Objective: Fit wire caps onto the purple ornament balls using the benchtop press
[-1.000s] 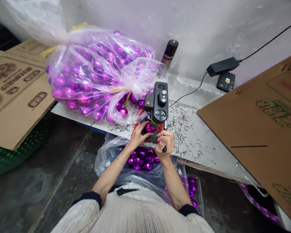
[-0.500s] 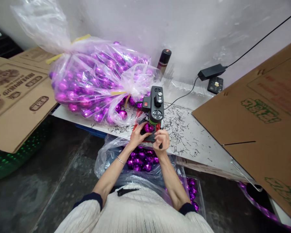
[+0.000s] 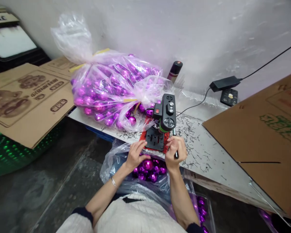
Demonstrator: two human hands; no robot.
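Observation:
A small black bench press [image 3: 169, 113] with a red switch stands on the white table, its black slotted base plate [image 3: 153, 139] bare over a red base. My right hand [image 3: 176, 151] is closed around the lever handle [image 3: 176, 155] at the press's right side. Just in front of the plate, my left hand [image 3: 136, 156] is open, thumb and fingers apart with nothing between them. Right below its thumb is a shiny purple disco-ball ornament [image 3: 147, 164], above or among several others in a clear plastic bag [image 3: 109, 163]. I cannot tell whether that ball is still falling.
A large tied plastic bag of purple balls [image 3: 111, 87] lies left of the press, with a spray can [image 3: 175, 71] behind. Small dark bits [image 3: 196, 145] litter the table. Cardboard boxes flank both sides [image 3: 34, 97]. A power adapter [image 3: 225, 83] hangs on its cable.
My left hand has drawn back from the press toward me and opened, and the purple ball has left the plate. My right hand stays on the lever. The view has shifted.

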